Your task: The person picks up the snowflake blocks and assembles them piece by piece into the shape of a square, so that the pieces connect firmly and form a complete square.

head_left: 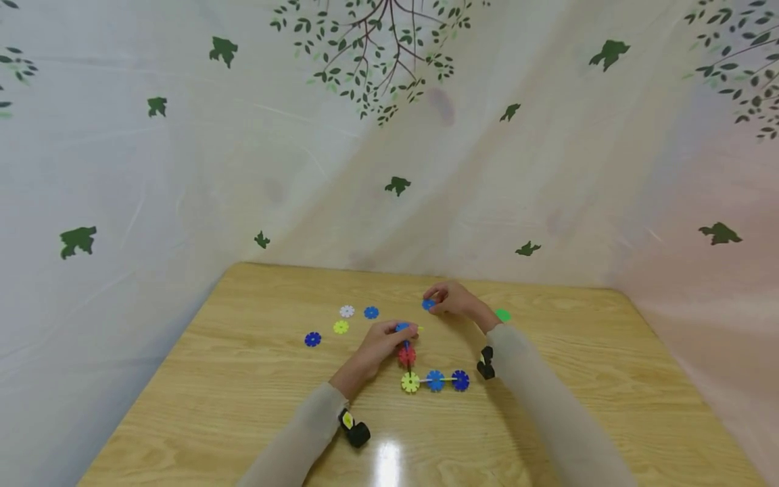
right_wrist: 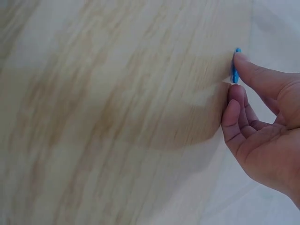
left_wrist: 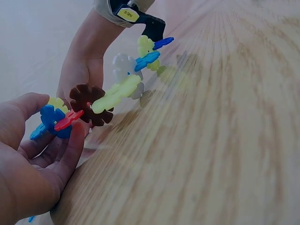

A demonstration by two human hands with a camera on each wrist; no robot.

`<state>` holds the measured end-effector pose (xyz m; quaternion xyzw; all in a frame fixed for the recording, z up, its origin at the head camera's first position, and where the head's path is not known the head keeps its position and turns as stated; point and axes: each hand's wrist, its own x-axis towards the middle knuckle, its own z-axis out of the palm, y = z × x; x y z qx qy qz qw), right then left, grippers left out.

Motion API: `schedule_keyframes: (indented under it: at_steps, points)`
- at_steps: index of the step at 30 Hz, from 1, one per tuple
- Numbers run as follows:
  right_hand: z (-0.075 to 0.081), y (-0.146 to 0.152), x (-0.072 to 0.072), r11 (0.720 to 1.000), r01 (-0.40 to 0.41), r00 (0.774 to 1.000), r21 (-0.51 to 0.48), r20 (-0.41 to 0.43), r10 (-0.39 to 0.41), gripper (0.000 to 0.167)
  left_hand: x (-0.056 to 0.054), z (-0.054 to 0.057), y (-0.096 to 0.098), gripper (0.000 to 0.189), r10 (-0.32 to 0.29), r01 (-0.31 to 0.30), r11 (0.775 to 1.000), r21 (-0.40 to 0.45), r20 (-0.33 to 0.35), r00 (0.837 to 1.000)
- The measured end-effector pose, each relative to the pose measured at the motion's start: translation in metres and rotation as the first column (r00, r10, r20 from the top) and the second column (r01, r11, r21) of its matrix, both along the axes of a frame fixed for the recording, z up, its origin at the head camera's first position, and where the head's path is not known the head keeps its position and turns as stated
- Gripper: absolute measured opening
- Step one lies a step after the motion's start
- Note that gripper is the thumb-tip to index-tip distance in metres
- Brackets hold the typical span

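My left hand [head_left: 379, 343] grips the far end of an L-shaped chain of notched plastic flower discs, with thumb and fingers around a blue disc [left_wrist: 48, 114]. From there the chain runs through a red disc [head_left: 407, 356] and a brown disc [left_wrist: 84, 101] to a yellow corner disc [head_left: 410, 382]. Its other leg goes right, through a light blue disc [head_left: 435, 381] to a dark blue one [head_left: 460, 380]. Farther back, my right hand [head_left: 453, 299] pinches a loose blue flower disc [right_wrist: 236, 65] between thumb and fingers, close over the tabletop.
Left of the hands lie loose discs: white [head_left: 347, 311], blue [head_left: 371, 312], yellow [head_left: 341, 327] and dark blue [head_left: 313, 339]. A green disc [head_left: 502, 315] sits beside the right wrist. The wooden table [head_left: 243, 379] meets a printed cloth backdrop [head_left: 341, 223] behind.
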<state>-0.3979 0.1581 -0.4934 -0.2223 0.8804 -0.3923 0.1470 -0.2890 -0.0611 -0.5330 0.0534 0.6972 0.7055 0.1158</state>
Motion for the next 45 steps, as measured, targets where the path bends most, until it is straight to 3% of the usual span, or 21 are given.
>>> schedule_keyframes:
  at_steps: [9,19,26,36,45]
  points:
    - [0.004,0.003,0.004,0.999,-0.031,0.999,0.019,-0.018,0.031,0.028,0.0,0.003,0.001,0.041,0.001,-0.001,1.0,-0.028,-0.001,1.0]
    - [0.001,0.009,0.011,0.998,-0.058,0.998,-0.037,-0.004,0.057,0.025,-0.003,0.001,-0.001,0.041,-0.004,0.004,1.0,-0.03,0.01,1.0]
    - [0.008,0.015,0.023,0.996,-0.022,0.998,-0.086,0.06,0.027,0.02,0.0,0.003,-0.001,0.04,-0.003,0.003,1.0,0.013,0.008,1.0]
    - [0.014,0.027,0.044,0.971,0.053,0.99,-0.231,0.14,-0.02,0.037,0.0,0.003,0.0,0.039,-0.002,0.002,1.0,0.018,0.017,1.0]
    - [0.009,0.022,0.051,0.944,0.102,0.98,-0.312,0.196,-0.042,0.031,-0.002,0.001,0.001,0.043,0.064,-0.066,0.997,0.051,0.037,0.997]
